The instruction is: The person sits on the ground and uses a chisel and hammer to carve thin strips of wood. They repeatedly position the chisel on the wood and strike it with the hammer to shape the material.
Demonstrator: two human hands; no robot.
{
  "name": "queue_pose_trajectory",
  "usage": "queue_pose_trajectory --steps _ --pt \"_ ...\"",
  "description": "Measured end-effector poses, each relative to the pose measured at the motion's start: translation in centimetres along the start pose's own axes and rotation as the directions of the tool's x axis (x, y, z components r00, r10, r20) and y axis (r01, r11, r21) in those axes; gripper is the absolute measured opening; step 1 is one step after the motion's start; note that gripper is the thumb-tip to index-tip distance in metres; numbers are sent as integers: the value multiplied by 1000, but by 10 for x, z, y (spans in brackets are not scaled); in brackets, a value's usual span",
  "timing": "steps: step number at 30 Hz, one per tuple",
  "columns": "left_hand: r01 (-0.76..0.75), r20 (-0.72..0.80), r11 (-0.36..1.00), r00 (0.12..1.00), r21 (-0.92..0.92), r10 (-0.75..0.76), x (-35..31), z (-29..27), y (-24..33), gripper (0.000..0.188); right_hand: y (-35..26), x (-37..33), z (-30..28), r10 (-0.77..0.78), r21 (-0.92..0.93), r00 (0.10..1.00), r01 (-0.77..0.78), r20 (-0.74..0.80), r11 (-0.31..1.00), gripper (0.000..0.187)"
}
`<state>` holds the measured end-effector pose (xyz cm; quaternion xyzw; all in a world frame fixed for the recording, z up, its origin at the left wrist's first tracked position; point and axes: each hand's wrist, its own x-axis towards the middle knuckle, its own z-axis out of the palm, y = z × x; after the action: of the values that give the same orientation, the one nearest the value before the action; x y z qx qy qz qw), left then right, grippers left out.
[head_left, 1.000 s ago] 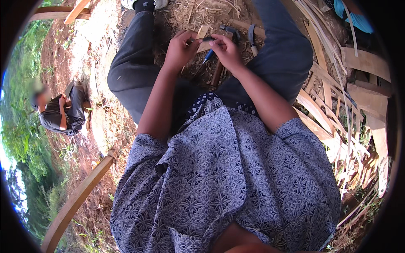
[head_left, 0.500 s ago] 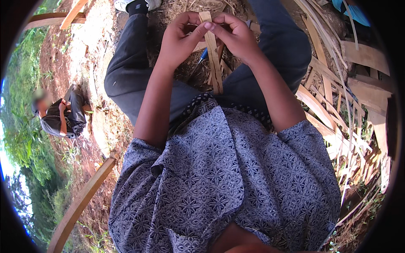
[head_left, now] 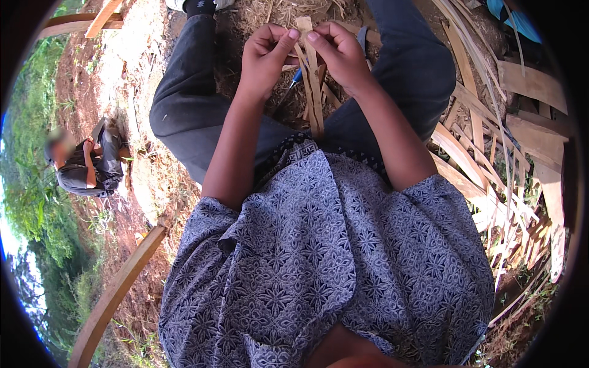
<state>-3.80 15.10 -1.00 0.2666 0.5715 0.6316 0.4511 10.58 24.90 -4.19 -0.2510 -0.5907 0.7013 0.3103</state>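
Between my knees, a pale split bamboo or wood strip (head_left: 313, 92) stretches from my lap up to my hands, with a dark crack along its length. My left hand (head_left: 262, 60) is closed, thumb pressed to the fingers, on a narrow piece parted from the strip's left side. Thumb and fingers of my right hand (head_left: 345, 56) pinch the strip near its far end. A small gap lies between my two thumbs. Beneath the strip, on the ground, rests a blue-handled tool (head_left: 297, 76) with a thin metal end; part of it is hidden.
Wood strips and offcuts (head_left: 475, 156) pile up on my right, with wider boards (head_left: 534, 141) beyond. A curved wooden beam (head_left: 119, 288) stands at the lower left. Another person (head_left: 92, 162) sits on the slope at left. Shavings (head_left: 257, 15) cover the ground ahead.
My thumbs, which met at the strip's far end, have moved apart. My left hand has shifted slightly left and down, and the strip's split has widened.
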Motion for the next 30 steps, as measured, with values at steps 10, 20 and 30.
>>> queue_pose_trajectory --steps 10,20,30 --pt "-85 -411 995 910 -60 53 -18 -74 -13 20 15 12 -96 178 303 947 -92 -269 949 13" --pt "-323 127 239 798 916 589 6 -67 -9 52 19 11 -80 257 465 964 -200 -62 862 14" --pt "139 164 794 944 592 -288 -23 -27 -38 27 34 13 -70 403 218 909 -373 -110 902 26"
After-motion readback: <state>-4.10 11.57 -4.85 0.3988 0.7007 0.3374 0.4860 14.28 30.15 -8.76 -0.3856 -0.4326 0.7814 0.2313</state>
